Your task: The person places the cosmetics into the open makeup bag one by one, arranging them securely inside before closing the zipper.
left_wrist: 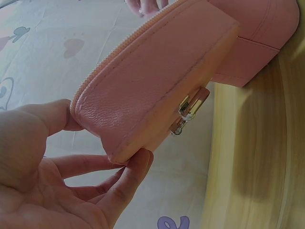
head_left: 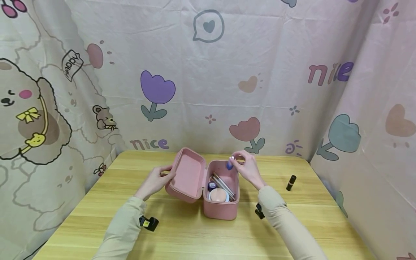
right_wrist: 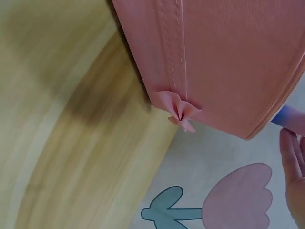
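Presently, the left hand (head_left: 157, 182) has its fingers part-bent, thumb on one side and fingertips on the other, gripping the edge of the lid (head_left: 189, 173) of a pink case (head_left: 221, 210). The right hand (head_left: 247, 167) has its thumb and index finger drawn together, pinching a small blue-ended item (head_left: 229, 166); its blue end points down at the case opening, directly under those fingertips. The exact nature of the item cannot be told. On the lid, just beside the left fingertips, a gold-coloured clasp (left_wrist: 188, 112) is noted, and a toothed zip runs along the edge by the thumb. The case stands open, its body to the right of the left fingers and below the right ones. Inside, below the right fingertips and toward the person, lie slim brush-like sticks (head_left: 224, 184); farther from those fingertips are a small dark jar (head_left: 212, 186) and then a round compact (head_left: 219, 195). A pink bow (right_wrist: 180, 112) is fixed to the case's outer side, below the right fingers. Well to the right of the right fingers, a black tube (head_left: 291, 182) is on the wooden table (head_left: 286, 224); whether it stands or lies cannot be told. Beyond both hands hangs a printed curtain (head_left: 201, 72).
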Demonstrator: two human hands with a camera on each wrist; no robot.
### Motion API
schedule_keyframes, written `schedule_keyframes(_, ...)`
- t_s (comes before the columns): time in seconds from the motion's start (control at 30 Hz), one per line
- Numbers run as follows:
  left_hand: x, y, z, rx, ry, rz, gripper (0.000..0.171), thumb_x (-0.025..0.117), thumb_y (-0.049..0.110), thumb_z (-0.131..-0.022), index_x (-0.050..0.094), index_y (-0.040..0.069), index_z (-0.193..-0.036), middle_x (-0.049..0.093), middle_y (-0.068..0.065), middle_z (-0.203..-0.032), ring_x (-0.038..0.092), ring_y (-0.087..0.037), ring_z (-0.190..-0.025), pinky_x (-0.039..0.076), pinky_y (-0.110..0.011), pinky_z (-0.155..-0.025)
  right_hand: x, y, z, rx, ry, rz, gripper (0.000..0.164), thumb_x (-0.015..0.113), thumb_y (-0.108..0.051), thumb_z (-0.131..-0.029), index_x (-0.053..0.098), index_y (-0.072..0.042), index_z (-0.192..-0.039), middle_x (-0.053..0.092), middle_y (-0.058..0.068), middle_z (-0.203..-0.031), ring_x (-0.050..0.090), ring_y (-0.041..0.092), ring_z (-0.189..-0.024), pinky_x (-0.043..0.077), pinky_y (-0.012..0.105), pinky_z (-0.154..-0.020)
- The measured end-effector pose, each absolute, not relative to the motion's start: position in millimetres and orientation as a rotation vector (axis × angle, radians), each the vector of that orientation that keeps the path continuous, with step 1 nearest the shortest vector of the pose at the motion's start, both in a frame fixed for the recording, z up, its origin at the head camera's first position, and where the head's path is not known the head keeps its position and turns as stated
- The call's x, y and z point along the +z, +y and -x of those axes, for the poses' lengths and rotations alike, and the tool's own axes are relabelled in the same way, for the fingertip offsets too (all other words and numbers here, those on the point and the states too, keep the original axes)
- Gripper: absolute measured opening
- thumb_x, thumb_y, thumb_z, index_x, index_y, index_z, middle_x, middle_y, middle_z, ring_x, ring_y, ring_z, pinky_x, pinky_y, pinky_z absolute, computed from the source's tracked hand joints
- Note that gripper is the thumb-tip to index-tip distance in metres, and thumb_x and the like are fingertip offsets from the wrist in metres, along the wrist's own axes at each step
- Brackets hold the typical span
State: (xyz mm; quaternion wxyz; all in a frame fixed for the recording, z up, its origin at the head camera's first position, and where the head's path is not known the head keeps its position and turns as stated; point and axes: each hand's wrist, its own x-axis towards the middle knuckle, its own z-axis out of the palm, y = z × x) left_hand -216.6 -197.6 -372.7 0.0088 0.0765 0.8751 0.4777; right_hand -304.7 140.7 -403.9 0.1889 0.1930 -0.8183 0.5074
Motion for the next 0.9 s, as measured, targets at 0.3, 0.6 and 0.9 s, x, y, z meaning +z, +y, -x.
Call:
schedule_keyframes(0.3,-373,-197,218,1.49,2.742,-0.241,0.05,0.056,0.017,-0.102,0.047,-0.01,-0.143,0.051,-0.03,-0.146,0.064,-0.041,-0.121,0.059,-0.041,-0.093,-402,135,319,0.989,-2.625,-0.57,0.02,0.077,-0.013,-0.083,0.078,-0.004,-0.101,0.077,0.014,-0.106,0.066,0.033,-0.109,0.049,0.051,-0.101)
schedule_keyframes(0.6,-373,-197,217,1.476,2.74,-0.235,0.051,0.056,0.019,-0.102,0.047,-0.009,-0.144,0.051,-0.03,-0.146,0.063,-0.041,-0.122,0.058,-0.044,-0.095,-408,126,323,0.701,-2.77,-0.558,0.018,0.083,-0.015,-0.078,0.082,-0.012,-0.096,0.077,0.007,-0.104,0.054,0.03,-0.121,0.027,0.054,-0.11)
schedule_keyframes(0.9,-373,-197,216,1.472,2.749,-0.246,0.051,0.056,0.017,-0.102,0.047,-0.011,-0.144,0.052,-0.031,-0.145,0.064,-0.042,-0.121,0.059,-0.044,-0.094,-414,121,326,0.642,-2.783,-0.559,0.021,0.084,-0.015,-0.077,0.081,-0.013,-0.097,0.078,0.006,-0.106,0.055,0.031,-0.124,0.023,0.058,-0.112)
